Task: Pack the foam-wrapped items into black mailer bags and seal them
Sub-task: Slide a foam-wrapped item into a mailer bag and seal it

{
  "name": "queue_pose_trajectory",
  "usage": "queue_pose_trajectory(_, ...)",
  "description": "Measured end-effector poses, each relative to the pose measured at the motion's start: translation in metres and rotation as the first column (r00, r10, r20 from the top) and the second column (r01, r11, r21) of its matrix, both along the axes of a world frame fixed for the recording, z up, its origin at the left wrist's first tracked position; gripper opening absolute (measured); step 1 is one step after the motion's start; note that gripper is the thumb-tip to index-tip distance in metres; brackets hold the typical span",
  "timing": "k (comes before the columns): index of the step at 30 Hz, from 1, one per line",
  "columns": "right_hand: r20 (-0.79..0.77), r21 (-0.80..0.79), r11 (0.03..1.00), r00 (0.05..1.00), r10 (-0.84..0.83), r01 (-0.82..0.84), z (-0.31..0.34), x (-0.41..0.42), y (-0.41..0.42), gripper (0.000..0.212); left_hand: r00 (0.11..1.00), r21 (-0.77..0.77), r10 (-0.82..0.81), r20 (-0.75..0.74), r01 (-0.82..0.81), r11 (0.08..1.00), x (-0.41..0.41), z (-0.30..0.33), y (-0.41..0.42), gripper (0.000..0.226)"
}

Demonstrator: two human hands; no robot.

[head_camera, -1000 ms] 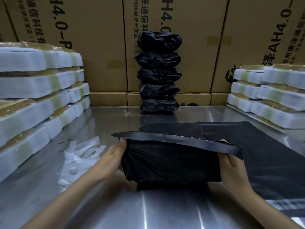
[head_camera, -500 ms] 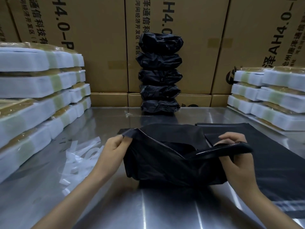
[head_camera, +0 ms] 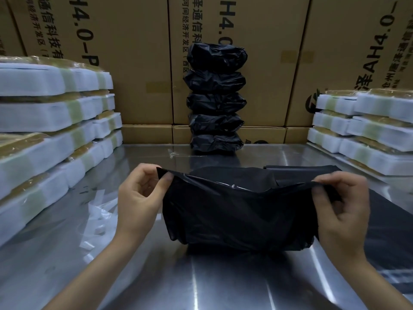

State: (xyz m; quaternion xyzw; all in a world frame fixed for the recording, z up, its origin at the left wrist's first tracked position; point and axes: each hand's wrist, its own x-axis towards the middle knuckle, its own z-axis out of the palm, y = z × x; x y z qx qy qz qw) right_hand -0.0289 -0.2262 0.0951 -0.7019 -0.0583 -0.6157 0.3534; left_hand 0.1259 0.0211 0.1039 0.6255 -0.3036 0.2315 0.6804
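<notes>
Black mailer bag [head_camera: 234,211] at centre frame, flap corners pinched between left hand [head_camera: 138,198] and right hand [head_camera: 342,209] above the bench [head_camera: 201,283].

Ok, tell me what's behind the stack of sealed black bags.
Behind the stack of sealed black bags stand large printed cardboard boxes on flatter cartons. The stack covers part of their print.

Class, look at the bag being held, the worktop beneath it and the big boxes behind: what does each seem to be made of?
Black mailer bag: thin glossy plastic film, judging by its wrinkles and sheen. Worktop: probably brushed stainless steel, with streaky reflections. Boxes: matte brown cardboard with printed lettering.
</notes>
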Motion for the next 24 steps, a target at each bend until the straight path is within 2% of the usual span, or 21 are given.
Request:
queue_pose_trajectory(4, -0.014, 0.037, 0.994, 0.995, -0.100, 0.101, 0.004, 0.003, -0.003, 0.026, 0.999, -0.014, -0.024, -0.044, 0.024, 1.000, 0.002, 0.001, 0.000, 0.026)
queue_pose_trajectory(8, -0.094, 0.160, 0.981, 0.991, -0.099, 0.113, 0.004, 0.012, -0.013, 0.024, 0.993, 0.013, -0.050, -0.105, 0.051, 0.999, 0.010, 0.004, -0.003, 0.030)
queue_pose_trajectory(10, -0.164, 0.207, 0.968, 0.981, -0.108, 0.141, 0.005, 0.020, -0.020, 0.020, 0.983, 0.052, -0.045, -0.177, 0.055, 0.997, 0.020, 0.004, -0.009, 0.024)
queue_pose_trajectory(14, -0.328, 0.275, 0.940, 0.939, -0.107, 0.204, -0.001, 0.038, -0.034, 0.018, 0.928, 0.132, 0.010, -0.373, 0.042, 0.990, 0.044, -0.005, -0.026, 0.028)
queue_pose_trajectory(18, -0.525, 0.341, 0.890, 0.847, -0.088, 0.304, -0.019, 0.057, -0.047, 0.025, 0.883, 0.267, 0.139, -0.448, -0.016, 0.963, 0.059, -0.020, -0.045, 0.031)
queue_pose_trajectory(21, -0.629, 0.393, 0.851, 0.777, -0.026, 0.347, -0.031, 0.065, -0.057, 0.044, 0.856, 0.406, 0.239, -0.458, -0.038, 0.913, 0.066, -0.028, -0.055, 0.031)
queue_pose_trajectory(24, -0.766, 0.307, 0.864, 0.642, -0.025, 0.400, -0.039, 0.073, -0.061, 0.046, 0.841, 0.516, 0.280, -0.463, -0.001, 0.856, 0.072, -0.034, -0.062, 0.027)
